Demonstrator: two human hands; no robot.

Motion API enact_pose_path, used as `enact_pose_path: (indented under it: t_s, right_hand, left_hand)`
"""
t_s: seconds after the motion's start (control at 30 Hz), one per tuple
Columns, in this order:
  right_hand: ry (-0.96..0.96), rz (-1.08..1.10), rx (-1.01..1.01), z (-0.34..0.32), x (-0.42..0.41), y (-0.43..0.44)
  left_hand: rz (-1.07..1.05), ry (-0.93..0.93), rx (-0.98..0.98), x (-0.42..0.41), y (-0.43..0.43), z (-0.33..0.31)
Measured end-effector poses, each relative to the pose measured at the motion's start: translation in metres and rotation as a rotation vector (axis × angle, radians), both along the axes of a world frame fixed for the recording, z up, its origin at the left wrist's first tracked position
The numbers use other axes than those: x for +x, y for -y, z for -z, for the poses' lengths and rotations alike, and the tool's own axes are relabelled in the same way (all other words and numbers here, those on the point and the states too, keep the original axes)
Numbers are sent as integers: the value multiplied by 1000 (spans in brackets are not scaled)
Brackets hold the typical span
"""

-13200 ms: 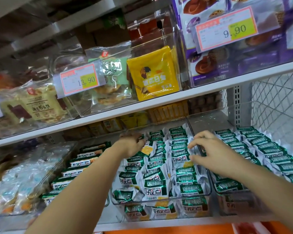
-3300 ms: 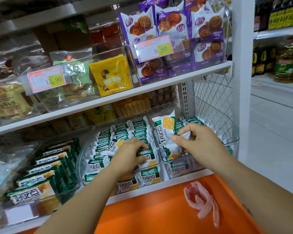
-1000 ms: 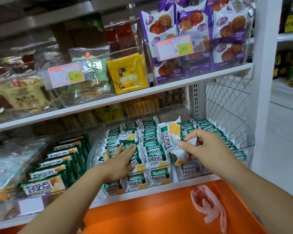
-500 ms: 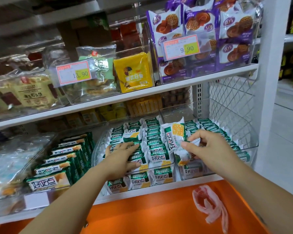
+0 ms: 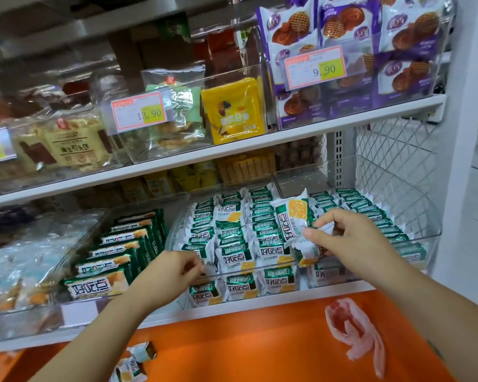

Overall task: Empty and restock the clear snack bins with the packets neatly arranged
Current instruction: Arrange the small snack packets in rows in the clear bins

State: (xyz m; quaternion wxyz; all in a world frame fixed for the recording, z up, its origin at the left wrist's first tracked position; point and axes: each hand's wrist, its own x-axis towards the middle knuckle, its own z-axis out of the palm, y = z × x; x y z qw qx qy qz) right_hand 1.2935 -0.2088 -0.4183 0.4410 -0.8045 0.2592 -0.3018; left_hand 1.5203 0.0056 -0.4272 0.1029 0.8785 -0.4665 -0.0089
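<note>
The right hand (image 5: 351,238) pinches green-and-white packets (image 5: 289,219) marked 好吃点 above the middle clear bin (image 5: 249,273) on the lower shelf (image 5: 232,309). The left hand (image 5: 174,268) curls at the bin's front edge, and I cannot tell whether it grips anything. Overhead, the left price tag (image 5: 140,113) reads 13.90 and the right price tag (image 5: 326,68) reads 9.90.

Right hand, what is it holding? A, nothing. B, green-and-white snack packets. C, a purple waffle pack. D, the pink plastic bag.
B: the right hand pinches green-and-white packets, while the pink bag lies apart on the orange ledge.
</note>
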Motion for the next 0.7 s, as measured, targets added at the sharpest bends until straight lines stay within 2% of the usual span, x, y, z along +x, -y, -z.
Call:
enact_pose_path:
  t_s: [0.3, 0.53, 0.7]
  right_hand:
    - [-41, -40, -27, 6, 14, -16]
    - [-83, -142, -15, 12, 36, -40]
    - [-87, -174, 38, 18, 43, -50]
  left_hand:
    - [65, 19, -46, 4, -12, 15]
    - [98, 59, 44, 3, -9, 22]
    - [82, 12, 56, -4, -12, 18]
